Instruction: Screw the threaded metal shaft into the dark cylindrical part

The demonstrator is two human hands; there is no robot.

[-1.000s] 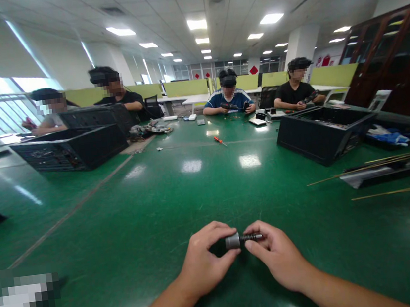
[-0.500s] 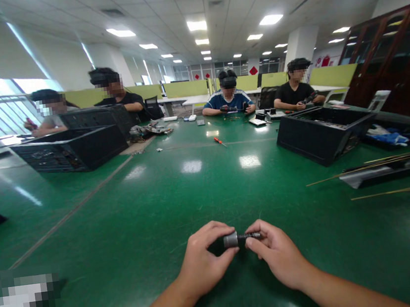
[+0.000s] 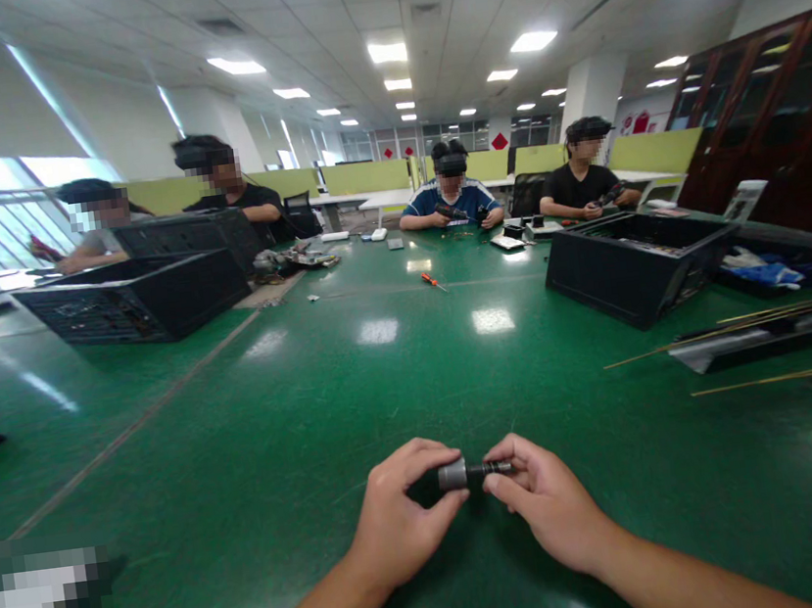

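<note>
In the lower middle of the head view, my left hand (image 3: pixel 398 512) pinches a short grey metal cylinder (image 3: pixel 452 476) between thumb and fingers. A thin dark shaft (image 3: pixel 476 471) with spiral-looking ridges runs from the cylinder to the right, in line with it. My right hand (image 3: pixel 548 499) is closed on the far end of that shaft, with thumb and fingertips around it. The piece lies level, just above the green tabletop (image 3: pixel 300 406). Its exact kind is too small to make out, and fingers partly cover both ends.
An orange-handled screwdriver (image 3: pixel 433 281) lies farther up the table. Black computer cases stand at left (image 3: pixel 139 297) and right (image 3: pixel 638 266). Long thin rods (image 3: pixel 756 384) and a metal channel (image 3: pixel 766 339) lie at the right. Several people work across the table.
The view has shifted very slightly. Both hands keep the same grip on the piece, with hardly any visible movement.
</note>
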